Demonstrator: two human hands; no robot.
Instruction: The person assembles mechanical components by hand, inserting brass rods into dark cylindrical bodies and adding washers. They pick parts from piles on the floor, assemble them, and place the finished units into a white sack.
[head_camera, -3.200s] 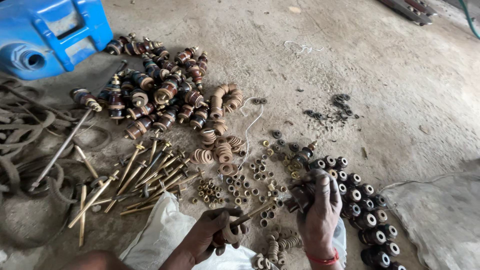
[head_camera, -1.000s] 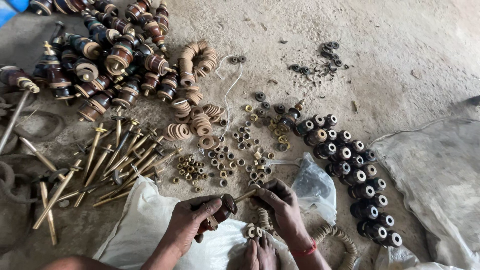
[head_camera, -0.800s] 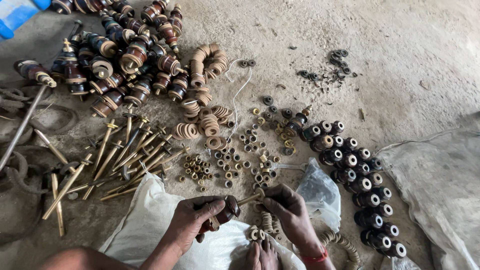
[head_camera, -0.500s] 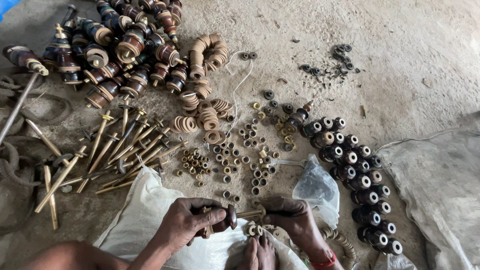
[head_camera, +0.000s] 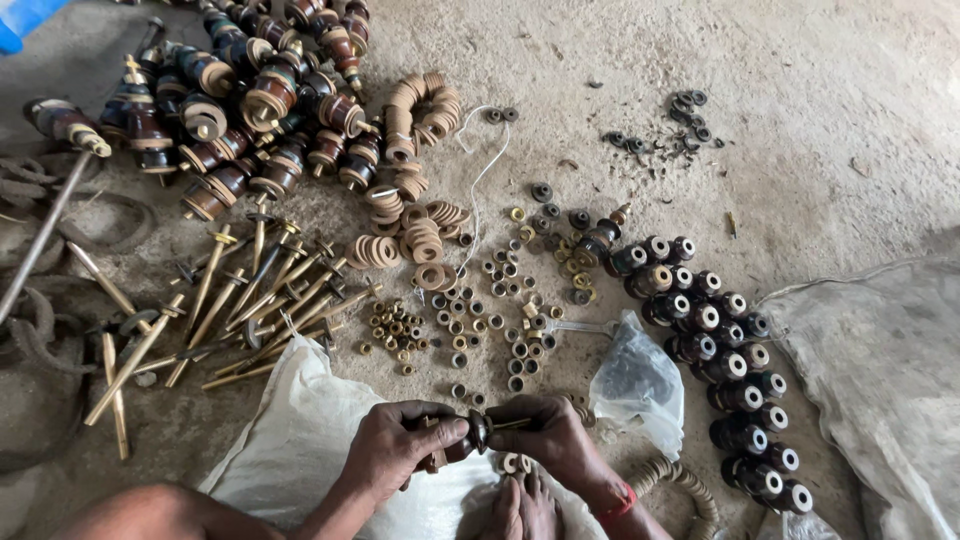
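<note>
At the bottom centre of the frame, a small dark insulator on a brass rod (head_camera: 478, 432) is held between both hands, just above the person's bare toes (head_camera: 524, 505). The left hand (head_camera: 395, 447) is closed around the dark end of the piece, fingers curled over it. The right hand (head_camera: 552, 440) pinches the brass rod end with thumb and fingertips, and a red band sits at its wrist. Both hands meet over a white woven sack (head_camera: 290, 450) spread on the ground.

Just right of the hands lies a crumpled clear plastic bag (head_camera: 640, 385), and below it a curved string of tan washers (head_camera: 685, 482). Directly above the hands, in the middle of the frame, small brass nuts and ferrules (head_camera: 480, 310) lie scattered on the concrete floor (head_camera: 820, 120). To the left of them is a fan of long brass bolts (head_camera: 240, 310). Stacks of tan washers (head_camera: 415, 235) sit above the nuts. A big heap of brown porcelain insulators (head_camera: 260, 100) fills the upper left. Down the right side runs a double row of black-and-white bushings (head_camera: 725, 350), ending near the lower right. A small cluster of dark rings (head_camera: 665, 130) lies at upper right, and a grey sack (head_camera: 890, 370) covers the right edge.
</note>
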